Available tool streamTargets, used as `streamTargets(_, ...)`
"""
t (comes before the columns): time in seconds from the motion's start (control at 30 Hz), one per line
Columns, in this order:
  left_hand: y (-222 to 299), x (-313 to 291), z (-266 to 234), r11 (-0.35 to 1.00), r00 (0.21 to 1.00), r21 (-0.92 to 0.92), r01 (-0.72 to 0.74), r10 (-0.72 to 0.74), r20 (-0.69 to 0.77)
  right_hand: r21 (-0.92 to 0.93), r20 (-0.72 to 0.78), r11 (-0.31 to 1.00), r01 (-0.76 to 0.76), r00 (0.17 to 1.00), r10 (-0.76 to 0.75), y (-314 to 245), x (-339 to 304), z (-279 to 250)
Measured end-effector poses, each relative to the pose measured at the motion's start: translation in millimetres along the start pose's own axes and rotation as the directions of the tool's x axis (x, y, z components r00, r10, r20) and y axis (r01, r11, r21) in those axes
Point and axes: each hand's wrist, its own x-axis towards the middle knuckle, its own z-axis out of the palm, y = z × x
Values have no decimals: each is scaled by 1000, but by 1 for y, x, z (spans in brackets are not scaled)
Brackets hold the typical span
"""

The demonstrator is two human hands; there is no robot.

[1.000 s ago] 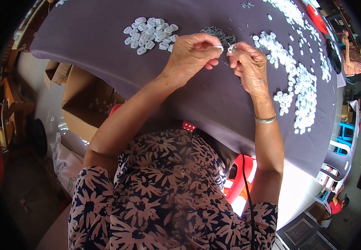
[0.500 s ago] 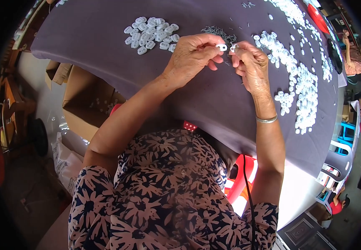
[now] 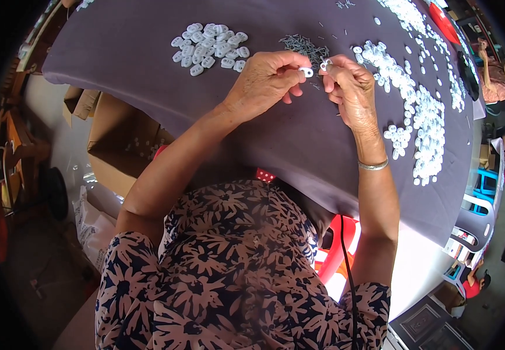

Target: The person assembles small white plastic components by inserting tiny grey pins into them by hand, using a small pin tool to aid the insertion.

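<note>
Between the thumb and forefinger of my left hand [image 3: 267, 80] is a small white oval plastic piece with a hole [image 3: 306, 72]. My right hand [image 3: 350, 87] pinches another small white piece [image 3: 325, 65], mostly covered by the fingertips. Only a narrow gap separates the two pieces, held just above the cloth-covered table. Beyond my fingers lies a heap of small grey nails [image 3: 303, 45]. To the left of it is a pile of larger white oval pieces [image 3: 210, 45], and right of my right hand spreads a long trail of small white pieces [image 3: 428, 131].
The dark purple-grey cloth [image 3: 130, 44] covers the table. Below its left edge stands an open cardboard box [image 3: 112, 140] with white pieces inside. A red dish [image 3: 443, 24] sits at the far right. A black cord [image 3: 346, 256] hangs beside my right arm.
My left hand has shifted slightly left, and its white piece has tilted, widening the gap to my right hand a little. My right hand has barely moved.
</note>
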Motion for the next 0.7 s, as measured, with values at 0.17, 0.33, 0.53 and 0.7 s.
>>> streamTargets(0.17, 1, -1, -7, 947, 996, 318, 39, -61, 60, -58, 3, 998, 36, 999, -35, 2, 1, -1)
streamTargets(0.33, 1, 0, -9, 847, 998, 532, -11, 46, -52, -312, -19, 923, 225, 970, -243, 0, -2, 8)
streamTargets(0.53, 3, -7, 17, 995, 985, -74, -65, 52, -165, -808, 95, 370, 458, 722, -685, 5, -3, 14)
streamTargets(0.7, 4, -7, 21, 976, 981, -194, -103, 67, -181, -907, 320, -44, 419, 618, -718, 4, -6, 20)
